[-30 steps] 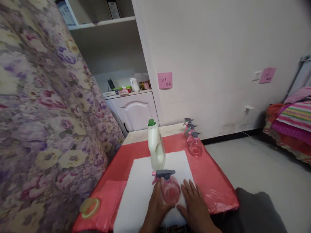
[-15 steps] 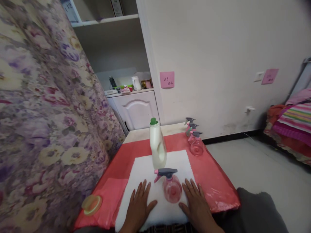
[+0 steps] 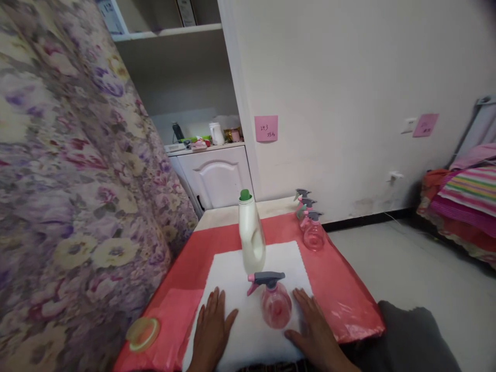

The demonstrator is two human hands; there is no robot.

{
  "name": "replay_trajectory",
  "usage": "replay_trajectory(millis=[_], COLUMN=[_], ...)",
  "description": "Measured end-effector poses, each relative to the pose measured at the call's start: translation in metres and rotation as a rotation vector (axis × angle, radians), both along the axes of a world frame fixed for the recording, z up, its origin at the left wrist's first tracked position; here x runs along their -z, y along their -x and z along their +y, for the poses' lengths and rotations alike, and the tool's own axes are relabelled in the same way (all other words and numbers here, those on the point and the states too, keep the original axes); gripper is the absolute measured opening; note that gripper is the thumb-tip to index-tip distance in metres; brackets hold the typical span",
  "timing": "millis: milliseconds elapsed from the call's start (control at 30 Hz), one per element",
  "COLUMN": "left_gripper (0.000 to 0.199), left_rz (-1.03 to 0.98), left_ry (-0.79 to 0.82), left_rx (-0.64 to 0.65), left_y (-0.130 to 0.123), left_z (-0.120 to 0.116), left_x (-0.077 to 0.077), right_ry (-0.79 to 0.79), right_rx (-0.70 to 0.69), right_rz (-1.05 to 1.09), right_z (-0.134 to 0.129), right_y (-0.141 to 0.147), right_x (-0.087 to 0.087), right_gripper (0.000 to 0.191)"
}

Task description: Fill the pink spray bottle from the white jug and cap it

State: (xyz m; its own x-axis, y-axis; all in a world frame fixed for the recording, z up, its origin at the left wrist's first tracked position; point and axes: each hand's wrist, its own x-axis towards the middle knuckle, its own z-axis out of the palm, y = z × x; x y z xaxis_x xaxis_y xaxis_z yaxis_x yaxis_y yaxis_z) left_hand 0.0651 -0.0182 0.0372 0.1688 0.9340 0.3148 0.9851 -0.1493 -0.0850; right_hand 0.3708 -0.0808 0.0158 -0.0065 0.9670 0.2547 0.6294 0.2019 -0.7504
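Note:
A pink see-through spray bottle (image 3: 276, 306) with a grey and pink trigger head stands on a white cloth (image 3: 248, 336). My left hand (image 3: 212, 323) lies flat on the cloth to the left of it, thumb out and holding nothing. To the bottle's right, close beside it, my right hand (image 3: 313, 325) rests on the cloth with its thumb spread, also holding nothing. Behind the spray bottle rises a tall pale green jug (image 3: 251, 237) with a handle and a green top.
Several spray bottles (image 3: 313, 237) stand in a row at the table's back right. A round yellowish lid or dish (image 3: 143, 333) lies at the front left of the red table cover (image 3: 344, 289). A floral curtain (image 3: 96, 206) hangs along the left, beside a white cabinet (image 3: 220, 178).
My left hand has shifted left, away from the spray bottle. My right hand stays in nearly the same place. The view has turned slightly; the bottles stand as before.

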Motion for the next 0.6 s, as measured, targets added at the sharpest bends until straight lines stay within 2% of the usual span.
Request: replay_trajectory(millis=[100,267,433,600], left_gripper=[0.063,0.065,0.062,0.062], left_rz=[0.008,-0.023,-0.053,-0.085], left_ry=[-0.057,-0.053,-0.060,-0.025], left_rx=[0.010,-0.008,-0.002,-0.004], left_y=[0.003,0.001,0.004,0.008], left_z=[0.001,0.001,0.006,0.011], left_x=[0.003,0.003,0.007,0.005], right_ry=[0.071,0.040,0.065,0.054], right_rx=[0.005,0.005,0.094,0.167], right_rz=[0.195,0.403,0.424,0.422], right_z=[0.001,0.005,0.013,0.019], right_y=[0.011,0.038,0.056,0.063], right_x=[-0.014,-0.031,-0.035,-0.041], right_gripper=[0.088,0.099,0.102,0.098])
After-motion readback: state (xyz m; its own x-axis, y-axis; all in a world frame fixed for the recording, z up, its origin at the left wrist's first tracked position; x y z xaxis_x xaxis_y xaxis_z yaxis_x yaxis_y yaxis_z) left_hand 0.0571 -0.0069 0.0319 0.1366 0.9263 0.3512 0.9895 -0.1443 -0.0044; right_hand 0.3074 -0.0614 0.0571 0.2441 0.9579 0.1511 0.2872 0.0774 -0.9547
